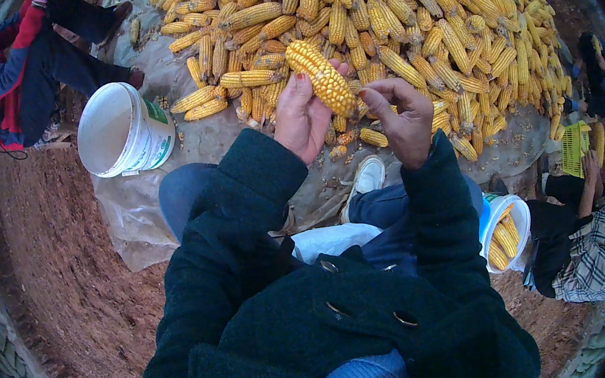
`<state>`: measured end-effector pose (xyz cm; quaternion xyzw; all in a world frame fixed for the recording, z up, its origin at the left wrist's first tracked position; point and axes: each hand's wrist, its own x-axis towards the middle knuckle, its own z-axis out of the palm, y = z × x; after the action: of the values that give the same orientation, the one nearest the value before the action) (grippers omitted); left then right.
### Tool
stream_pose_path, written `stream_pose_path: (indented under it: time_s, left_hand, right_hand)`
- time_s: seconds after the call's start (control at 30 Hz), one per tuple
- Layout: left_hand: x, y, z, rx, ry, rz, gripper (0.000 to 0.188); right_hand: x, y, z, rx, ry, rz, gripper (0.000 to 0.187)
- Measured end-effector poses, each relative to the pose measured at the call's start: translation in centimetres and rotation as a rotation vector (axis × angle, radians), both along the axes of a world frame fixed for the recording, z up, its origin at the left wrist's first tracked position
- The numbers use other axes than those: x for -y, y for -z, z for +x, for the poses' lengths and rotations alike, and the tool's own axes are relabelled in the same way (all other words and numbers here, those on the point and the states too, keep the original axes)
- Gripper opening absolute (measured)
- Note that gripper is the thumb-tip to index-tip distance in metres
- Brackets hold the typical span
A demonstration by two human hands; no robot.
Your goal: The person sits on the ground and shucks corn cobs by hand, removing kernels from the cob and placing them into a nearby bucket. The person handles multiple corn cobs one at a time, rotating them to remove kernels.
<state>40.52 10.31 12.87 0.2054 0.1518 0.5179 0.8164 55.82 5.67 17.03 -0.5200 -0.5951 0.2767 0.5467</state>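
Observation:
My left hand (301,119) is closed round a yellow corn cob (320,75), holding it tilted in front of the pile. Most of its kernels are on, and the husk is off. Beside the cob's lower right end is my right hand (405,117), with fingers curled and thumb and forefinger pinched together. The fingertips come right up to the cob's edge; whether anything small sits between them I cannot make out. Just beyond both hands rises a large heap of husked corn cobs (372,18).
A white bucket (165,136) stands on the sheet (128,210) at left. At right, a white bucket (522,230) holds several cobs, near a green basket (575,144). People sit at the far left (11,89) and right (590,252). My white shoe (370,174) is below the heap.

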Motion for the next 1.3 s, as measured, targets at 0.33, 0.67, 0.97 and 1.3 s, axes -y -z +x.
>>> stream_pose_path:
  time_s: [0.33, 0.67, 0.97, 1.3]
  left_hand:
    - [0.1, -0.5, 0.1, -0.017, -0.016, -0.009, 0.049]
    - [0.4, -0.5, 0.3, -0.072, 0.031, 0.092, 0.054]
    - [0.9, -0.8, 0.3, -0.098, 0.017, 0.067, 0.051]
    - [0.8, -0.7, 0.3, -0.072, 0.067, 0.045, 0.043]
  right_hand:
    - [0.1, 0.1, -0.2, -0.228, 0.076, -0.233, 0.014]
    - [0.0, 0.3, -0.7, 0.038, 0.001, -0.187, 0.021]
    - [-0.1, 1.2, -1.2, -0.067, -0.014, -0.091, 0.016]
    - [0.2, 0.7, -1.3, 0.001, 0.033, -0.156, 0.009]
